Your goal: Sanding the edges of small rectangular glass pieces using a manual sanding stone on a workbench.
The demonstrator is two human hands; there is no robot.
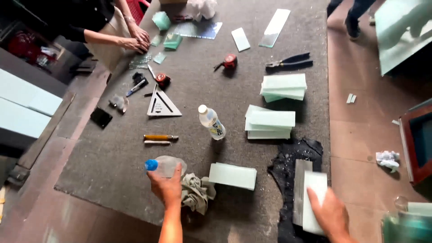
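Gripping a clear plastic bottle with a blue cap point(164, 165), the left hand point(167, 186) curls its fingers over the bottle's body near seven o'clock on the grey-carpeted bench point(112, 166); the bottle lies on its side, cap pointing toward nine o'clock. Just beside that hand, at its three o'clock, sits a crumpled grey-green rag point(196, 192), and beyond the rag a pale green glass tile point(232, 175) lies flat.

At five o'clock the right hand point(331, 215) rests with fingers spread flat on a white rectangular glass strip point(313, 198), pressing rather than grasping it. A second, greyer strip point(300, 189) lies alongside it, both on a black cloth point(288, 168) that looks dusted with fine chips, though the blur makes that unsure.

Toward the centre stands a small water bottle with a white cap point(211, 121), tilted over. At two o'clock from it are two stacks of pale green tiles point(270, 122) point(284, 87), and farther toward one o'clock black-handled pliers point(289, 62). A red tape measure point(230, 61) sits near twelve o'clock. At ten o'clock lie a metal set square point(162, 104) and, below it, a yellow-handled cutter point(160, 137).

Another person's hands point(137, 40) work over small glass pieces at the bench's eleven o'clock edge.
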